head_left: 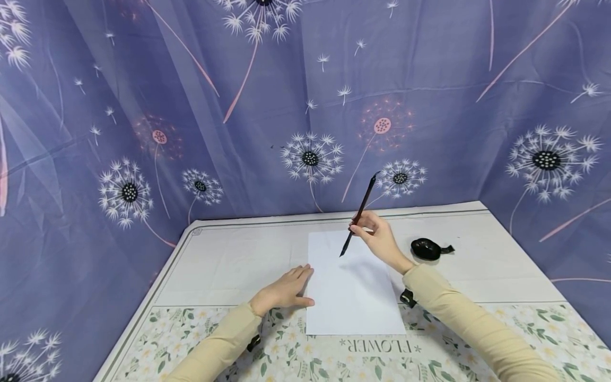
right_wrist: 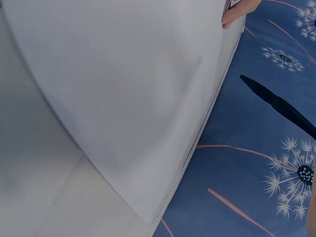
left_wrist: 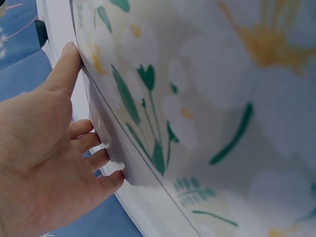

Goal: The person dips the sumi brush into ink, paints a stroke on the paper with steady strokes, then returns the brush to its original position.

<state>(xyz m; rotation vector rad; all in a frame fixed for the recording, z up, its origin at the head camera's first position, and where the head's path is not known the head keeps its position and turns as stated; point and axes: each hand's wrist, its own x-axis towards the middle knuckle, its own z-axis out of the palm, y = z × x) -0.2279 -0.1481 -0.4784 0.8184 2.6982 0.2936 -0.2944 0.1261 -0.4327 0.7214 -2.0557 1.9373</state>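
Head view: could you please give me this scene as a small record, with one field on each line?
Sheet: white paper, no marks visible
Left hand: rests at the sheet's left edge, fingers extended
Right hand: pinches a dark brush
Brush position: slanted, lower tip above the sheet, not touching it
Dish: black, short handle, right of the sheet
Table cover: white, floral near part
Curtain: purple-blue, dandelion print

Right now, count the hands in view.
2: the left hand at the left edge of the paper, and the right hand holding the brush above it.
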